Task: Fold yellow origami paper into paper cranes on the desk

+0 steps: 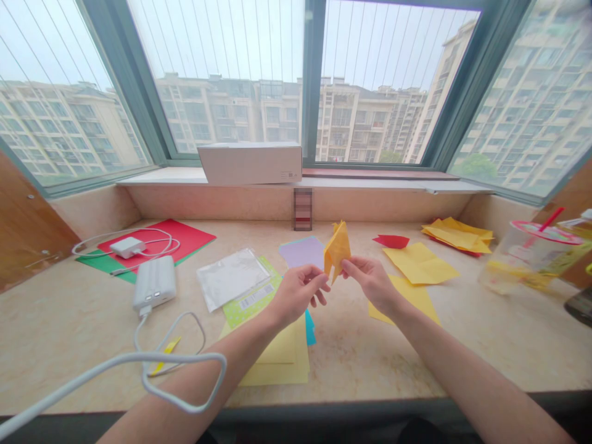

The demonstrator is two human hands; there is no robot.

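A folded piece of orange-yellow paper [337,250] is held up above the stone counter, in front of me. My left hand [298,293] pinches its lower left edge with fingers closed. My right hand [370,280] pinches its lower right edge. Under my left forearm lies a stack of yellow sheets [282,351] with a blue sheet [309,327] beneath. A lilac sheet [303,251] lies flat just behind the folded paper.
A white power bank [155,282] with a white cable [139,364] sits left, near a charger [127,246] on red paper [185,237]. Yellow sheets [419,262] and a plastic cup [531,256] are right. A white box [252,162] rests on the sill.
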